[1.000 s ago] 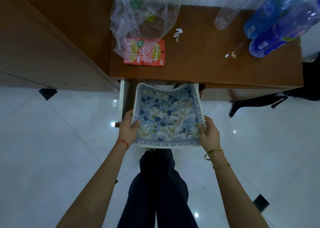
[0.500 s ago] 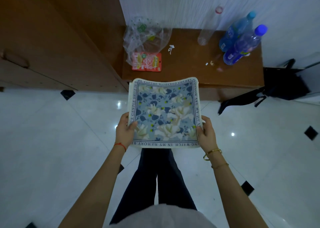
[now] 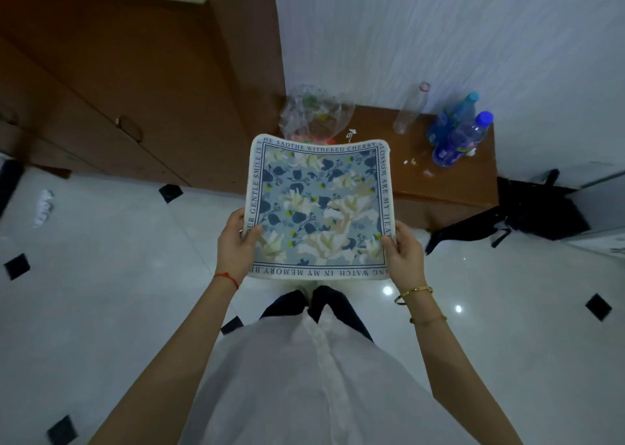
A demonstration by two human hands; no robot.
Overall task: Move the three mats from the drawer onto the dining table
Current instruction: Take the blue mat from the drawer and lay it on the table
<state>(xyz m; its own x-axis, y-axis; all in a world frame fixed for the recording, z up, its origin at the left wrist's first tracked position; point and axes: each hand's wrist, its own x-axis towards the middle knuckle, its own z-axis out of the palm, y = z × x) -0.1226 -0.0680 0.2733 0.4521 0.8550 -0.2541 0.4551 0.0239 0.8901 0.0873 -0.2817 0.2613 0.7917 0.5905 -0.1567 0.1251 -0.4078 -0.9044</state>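
I hold a square blue floral mat with a lettered border out flat in front of me, above the floor. My left hand grips its left edge, thumb on top. On the right edge my right hand grips the same way. Whether other mats lie under the top one I cannot tell. The drawer is hidden behind the mat, and no dining table is in view.
A low wooden side table stands against the white wall, bearing a clear plastic bag and three bottles. Wooden cabinets rise at left. A black bag lies on the glossy white tile floor at right.
The mat came up out of the drawer and rose with both hands. I have stood up and stepped back, so the side table looks smaller and farther away.
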